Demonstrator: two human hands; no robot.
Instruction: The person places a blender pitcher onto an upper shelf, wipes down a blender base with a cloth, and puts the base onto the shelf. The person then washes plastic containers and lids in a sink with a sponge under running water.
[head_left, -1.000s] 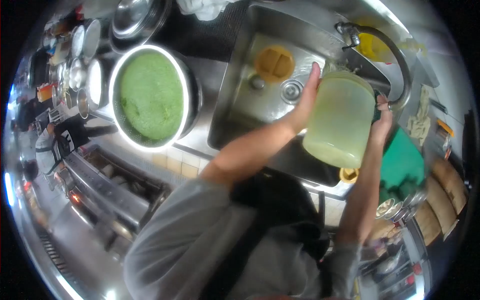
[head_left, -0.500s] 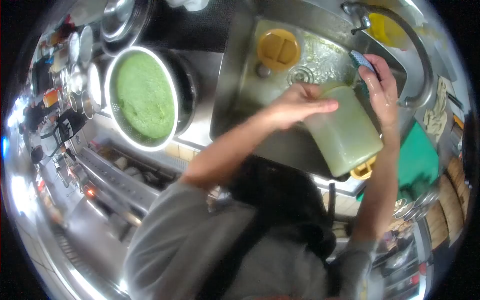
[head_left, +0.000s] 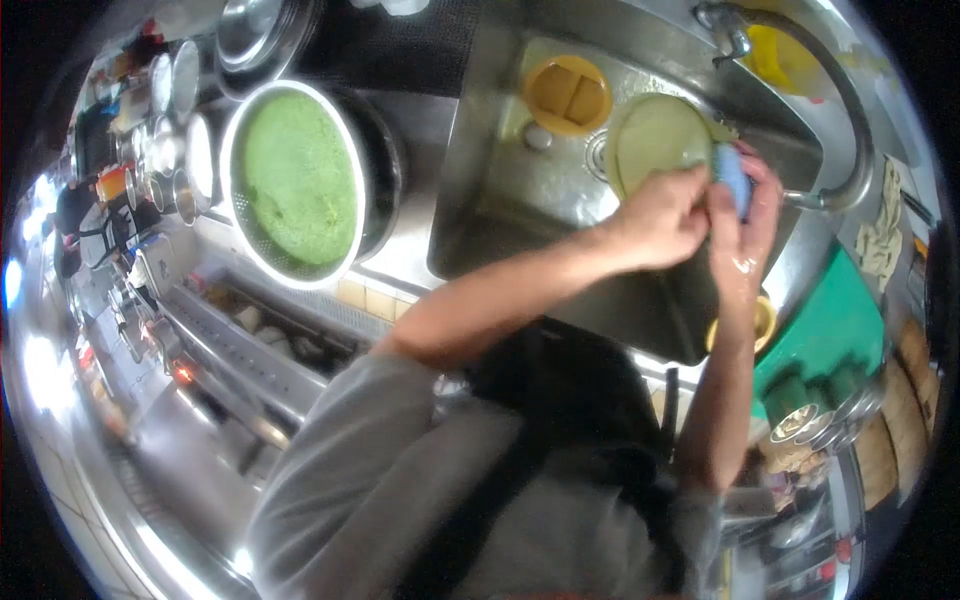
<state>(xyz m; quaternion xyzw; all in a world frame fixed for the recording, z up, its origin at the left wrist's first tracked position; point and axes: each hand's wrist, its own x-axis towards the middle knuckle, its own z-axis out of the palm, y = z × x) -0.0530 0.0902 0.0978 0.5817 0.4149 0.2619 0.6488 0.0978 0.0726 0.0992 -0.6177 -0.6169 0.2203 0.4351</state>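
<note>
My left hand [head_left: 662, 215] is closed on the near edge of a pale, translucent plastic container [head_left: 650, 140], tipped over the sink [head_left: 480, 240] so that one round end faces up toward me. Whether that end is the mouth or the base is unclear. In my wet right hand [head_left: 745, 235] is a blue sponge [head_left: 733, 182], gripped at the container's right edge and close to my left fingers. A yellow-orange round lid-like piece [head_left: 567, 95] with a bar across it lies on the sink floor, left of the container. Beside it shows the drain [head_left: 597, 155].
Left of the sink stands a white-rimmed colander [head_left: 300, 185] full of green, foamy-looking food. A curved faucet [head_left: 858, 120] arches over the sink's right side. Another yellow round piece [head_left: 762, 322] sits by my right forearm, near a green cutting board [head_left: 830, 310] and metal cups [head_left: 795, 422].
The container has swung up and away from me, from lying slanted toward my right forearm to showing its round end. My right hand brought the sponge down and left against it.
</note>
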